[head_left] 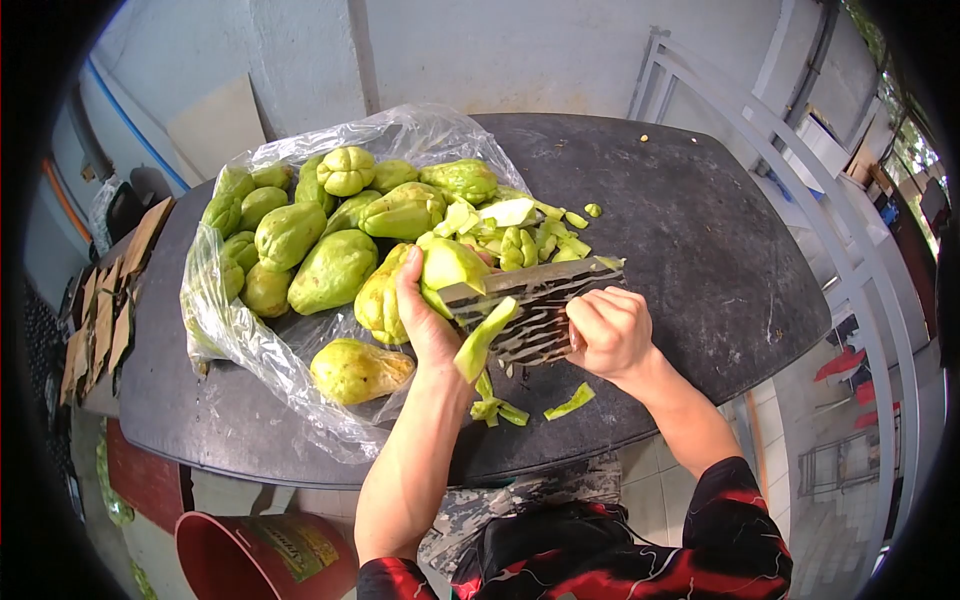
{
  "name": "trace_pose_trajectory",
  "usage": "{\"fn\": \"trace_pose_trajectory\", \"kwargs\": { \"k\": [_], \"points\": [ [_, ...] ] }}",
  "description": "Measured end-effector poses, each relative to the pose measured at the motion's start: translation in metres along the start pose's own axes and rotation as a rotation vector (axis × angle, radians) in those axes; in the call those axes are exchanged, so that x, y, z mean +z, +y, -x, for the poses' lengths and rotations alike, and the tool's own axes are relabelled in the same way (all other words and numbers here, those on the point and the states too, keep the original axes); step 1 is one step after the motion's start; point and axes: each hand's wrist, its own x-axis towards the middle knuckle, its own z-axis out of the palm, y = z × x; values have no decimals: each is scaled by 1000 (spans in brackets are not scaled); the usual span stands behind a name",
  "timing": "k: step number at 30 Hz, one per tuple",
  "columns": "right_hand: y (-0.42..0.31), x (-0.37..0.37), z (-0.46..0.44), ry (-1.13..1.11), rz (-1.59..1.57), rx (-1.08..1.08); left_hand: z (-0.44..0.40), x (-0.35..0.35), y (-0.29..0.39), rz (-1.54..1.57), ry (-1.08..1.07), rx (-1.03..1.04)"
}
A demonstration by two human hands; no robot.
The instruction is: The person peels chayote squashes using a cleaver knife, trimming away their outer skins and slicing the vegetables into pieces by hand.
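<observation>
holding the chayote (450, 268) clamped in the left grip (428, 325) over the worktop (680, 220), probs to steady it for the knife (545, 298), clamped likewise in the right grip (608, 332), maybe for better control.

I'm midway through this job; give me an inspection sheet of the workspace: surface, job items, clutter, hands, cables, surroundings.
Surface: dark tabletop, scuffed, with small scraps on it.
Job items: whole green fruits gathered on a clear plastic bag; one partly peeled fruit and a broad knife in use.
Clutter: peelings heaped beside the fruits; a loose strip near the front edge.
Hands: left hand holds the peeled fruit; right hand grips the knife.
Cables: on the table, nothing seen; blue line along the wall, cable or pipe unclear.
Surroundings: red bucket at front left; metal railing at right.
</observation>
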Motion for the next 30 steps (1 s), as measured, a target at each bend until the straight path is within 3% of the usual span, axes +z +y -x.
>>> {"fn": "trace_pose_trajectory", "kwargs": {
  "k": [4,30],
  "points": [
    [0,-4,0,-38,-37,21,5,10,2,-19,49,68],
    [4,-2,3,-107,-186,183,2,1,3,-117,-138,107]
  ]
}}
